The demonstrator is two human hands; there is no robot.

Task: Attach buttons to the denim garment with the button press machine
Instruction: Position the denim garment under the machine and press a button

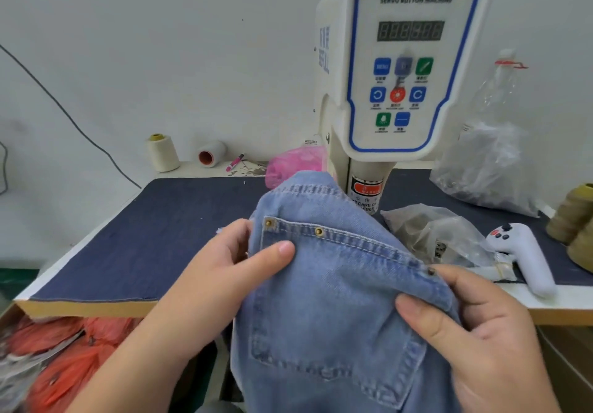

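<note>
A light blue denim garment (pixel 337 284) with a stitched pocket is held up in front of the white button press machine (pixel 407 69). Two brass rivets (pixel 318 231) sit along the pocket's top edge, and a darker one shows at its right corner beside my fingers. My left hand (pixel 231 268) grips the garment's left edge, thumb on the pocket face. My right hand (pixel 475 326) pinches the pocket's right corner, thumb on top. The garment's upper end lies against the machine's column and hides the press point.
A dark denim-covered table (pixel 154 236) carries the machine. On it lie clear plastic bags (pixel 433 233), a white handheld controller (pixel 526 255), a pink bag (pixel 292 162) and thread cones (pixel 162 153). Olive thread cones (pixel 574 217) stand far right. Orange bags (pixel 64 355) sit below left.
</note>
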